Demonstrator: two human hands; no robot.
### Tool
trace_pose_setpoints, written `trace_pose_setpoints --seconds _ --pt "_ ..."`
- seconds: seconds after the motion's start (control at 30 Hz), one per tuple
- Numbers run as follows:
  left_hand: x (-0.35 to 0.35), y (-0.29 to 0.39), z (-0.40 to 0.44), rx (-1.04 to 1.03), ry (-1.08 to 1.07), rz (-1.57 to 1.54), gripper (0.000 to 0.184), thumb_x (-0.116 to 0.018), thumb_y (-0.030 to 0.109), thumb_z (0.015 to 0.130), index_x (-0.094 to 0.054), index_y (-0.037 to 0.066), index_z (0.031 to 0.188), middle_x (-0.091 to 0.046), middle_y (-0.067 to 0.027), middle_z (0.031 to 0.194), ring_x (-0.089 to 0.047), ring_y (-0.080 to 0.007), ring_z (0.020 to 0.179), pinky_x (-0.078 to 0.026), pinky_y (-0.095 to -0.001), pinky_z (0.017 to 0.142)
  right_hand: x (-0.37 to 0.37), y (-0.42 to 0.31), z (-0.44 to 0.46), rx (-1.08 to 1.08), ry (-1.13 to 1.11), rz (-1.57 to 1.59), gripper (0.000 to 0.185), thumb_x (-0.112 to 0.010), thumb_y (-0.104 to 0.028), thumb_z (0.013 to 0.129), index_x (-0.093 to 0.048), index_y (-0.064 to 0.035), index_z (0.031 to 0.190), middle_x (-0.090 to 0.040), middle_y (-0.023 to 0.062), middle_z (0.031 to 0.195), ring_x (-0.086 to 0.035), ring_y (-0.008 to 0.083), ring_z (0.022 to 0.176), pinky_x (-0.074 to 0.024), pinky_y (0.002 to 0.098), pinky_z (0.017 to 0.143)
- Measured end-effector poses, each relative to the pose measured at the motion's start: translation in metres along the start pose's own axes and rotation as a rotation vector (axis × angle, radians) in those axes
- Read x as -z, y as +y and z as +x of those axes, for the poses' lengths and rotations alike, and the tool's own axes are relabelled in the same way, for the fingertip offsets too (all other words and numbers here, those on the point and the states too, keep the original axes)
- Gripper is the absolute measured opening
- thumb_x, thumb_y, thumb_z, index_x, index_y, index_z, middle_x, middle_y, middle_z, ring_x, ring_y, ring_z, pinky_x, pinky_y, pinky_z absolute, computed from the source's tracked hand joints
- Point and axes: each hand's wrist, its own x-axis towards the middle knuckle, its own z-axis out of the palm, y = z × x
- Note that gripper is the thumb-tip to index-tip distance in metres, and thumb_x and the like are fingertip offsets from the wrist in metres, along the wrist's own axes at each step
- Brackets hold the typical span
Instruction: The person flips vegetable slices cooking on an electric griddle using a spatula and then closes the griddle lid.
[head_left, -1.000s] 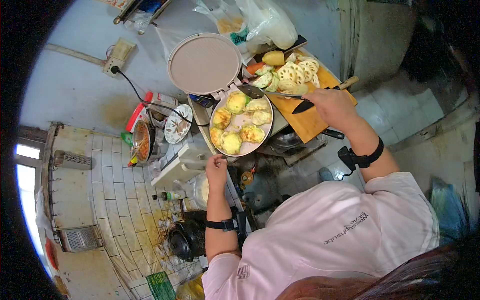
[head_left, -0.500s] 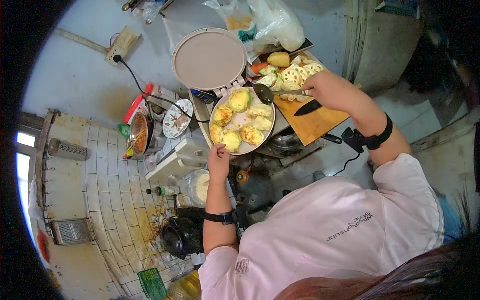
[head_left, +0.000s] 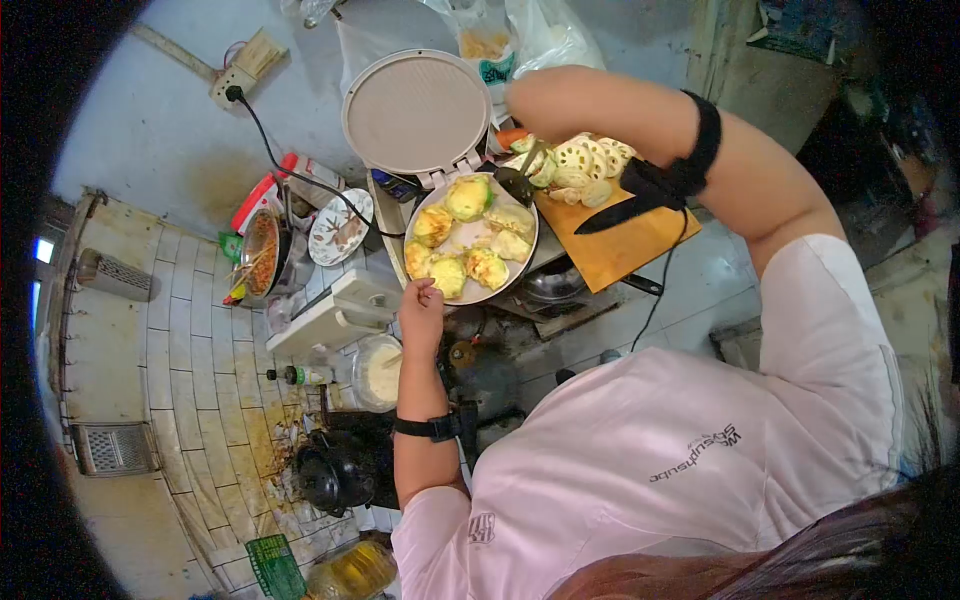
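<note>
Several yellow battered pieces (head_left: 468,197) lie in a round pan (head_left: 470,234) whose lid (head_left: 418,110) stands open behind it. My left hand (head_left: 421,300) is at the pan's near left edge, its fingers bent together; whether they pinch anything is too small to tell. Raised over the back right of the pan, my right hand (head_left: 540,100) is closed on the handle of a dark spatula (head_left: 515,184), whose blade points down at the pan's back right rim. Beside the pan, sliced lotus root (head_left: 576,155) and other slices lie on a wooden board (head_left: 622,250) with a black knife (head_left: 612,215).
To the left are a patterned plate (head_left: 341,227), a bowl of reddish food (head_left: 262,252) and a bowl of pale batter (head_left: 379,373). A black cord (head_left: 268,148) runs from the wall socket towards the pan. A black pot (head_left: 330,474) stands lower left.
My right hand has lifted and moved left, turning the spatula from nearly level to steeply downward at the pan's rim. My left hand has shifted slightly left with the pan in view.
</note>
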Motion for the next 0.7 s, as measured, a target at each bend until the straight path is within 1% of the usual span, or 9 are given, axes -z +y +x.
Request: trace_pose_setpoints --seconds 0.13,0.2,0.23,0.3,0.43,0.53,0.6,0.67,0.7 --pt "0.001 0.004 -0.008 -0.058 0.011 -0.002 0.018 -0.058 0.006 0.082 -0.056 0.0 0.099 -0.051 0.0015 0.073 -0.044 -0.0063 0.063 -0.039 -0.0198 0.059 0.007 -0.018 0.033 0.064 -0.03 -0.143 0.008 -0.06 -0.005 0.071 -0.067 -0.0021 0.074 -0.066 0.0133 0.072 -0.064 0.028 0.071 -0.0499 0.0397 0.058" --pt "0.004 0.013 -0.017 0.003 0.03 -0.04 0.021 -0.056 0.001 0.081 -0.053 0.0 0.101 -0.053 -0.0018 0.08 -0.047 -0.007 0.067 -0.039 -0.0204 0.059 0.012 0.001 0.053 0.757 -0.171 -0.265 0.008 -0.06 -0.002 0.073 -0.067 -0.0003 0.075 -0.066 0.0129 0.072 -0.064 0.0236 0.063 -0.0516 0.0377 0.055" --pt "0.007 0.009 -0.017 -0.001 0.028 -0.037 0.021 -0.056 0.001 0.081 -0.053 0.0 0.101 -0.053 -0.0018 0.08 -0.047 -0.007 0.067 -0.039 -0.0204 0.059 0.012 -0.004 0.056 0.753 -0.167 -0.264 0.008 -0.06 -0.002 0.073 -0.067 -0.0003 0.075 -0.066 0.0129 0.072 -0.064 0.0236 0.063 -0.0516 0.0377 0.055" --pt "0.01 -0.005 -0.017 -0.001 0.046 -0.05 0.022 -0.056 0.0 0.08 -0.053 0.0 0.102 -0.053 -0.0015 0.08 -0.047 -0.007 0.067 -0.04 -0.02 0.06 0.013 -0.015 0.059 0.012 -0.227 0.131 0.01 -0.059 0.0 0.073 -0.067 0.0031 0.078 -0.066 0.0132 0.071 -0.063 0.0201 0.056 -0.052 0.035 0.051" --pt "0.017 -0.021 -0.022 -0.014 0.044 -0.131 0.023 -0.056 0.0 0.08 -0.053 0.001 0.103 -0.053 -0.0012 0.08 -0.047 -0.0067 0.067 -0.04 -0.0196 0.061 0.015 0.01 0.042 -0.099 -0.149 0.377 0.017 -0.068 -0.003 0.065 -0.069 -0.0027 0.082 -0.064 0.0164 0.079 -0.063 0.022 0.072 -0.0507 0.0428 0.065" --pt "0.019 -0.018 -0.024 -0.058 0.07 -0.058 0.023 -0.056 -0.001 0.079 -0.054 0.0 0.102 -0.052 -0.0011 0.08 -0.047 -0.0065 0.067 -0.041 -0.0195 0.061 0.024 0.01 0.034 -0.129 -0.062 0.366 0.014 -0.058 0.005 0.067 -0.066 0.0063 0.078 -0.066 0.0157 0.068 -0.063 0.0213 0.052 -0.0499 0.0347 0.049" --pt "0.019 -0.013 -0.024 0.002 0.053 -0.078 0.019 -0.058 0.001 0.079 -0.055 0.0 0.097 -0.053 -0.0005 0.079 -0.049 -0.0081 0.07 -0.041 -0.0201 0.064 0.028 0.006 0.034 0.08 -0.141 -0.132 0.017 -0.06 0.007 0.061 -0.066 0.0058 0.077 -0.066 0.0154 0.068 -0.063 0.0232 0.056 -0.0491 0.0362 0.05" --pt "0.015 -0.021 -0.023 -0.026 0.062 -0.098 0.019 -0.058 0.001 0.079 -0.055 0.0 0.098 -0.054 -0.0008 0.079 -0.049 -0.0084 0.07 -0.041 -0.0206 0.064 0.029 -0.005 0.026 0.018 -0.062 -0.114 0.016 -0.064 0.007 0.059 -0.067 0.0038 0.074 -0.066 0.0162 0.069 -0.064 0.026 0.06 -0.0492 0.0371 0.052" --pt "0.014 -0.019 -0.023 -0.053 0.068 -0.111 0.02 -0.058 0.001 0.079 -0.056 0.0 0.098 -0.054 -0.0012 0.079 -0.05 -0.0087 0.07 -0.042 -0.0212 0.064 0.035 -0.014 0.023 -0.004 -0.112 -0.19 0.017 -0.069 -0.002 0.058 -0.068 0.0021 0.074 -0.066 0.0165 0.073 -0.063 0.0271 0.065 -0.049 0.0379 0.059"
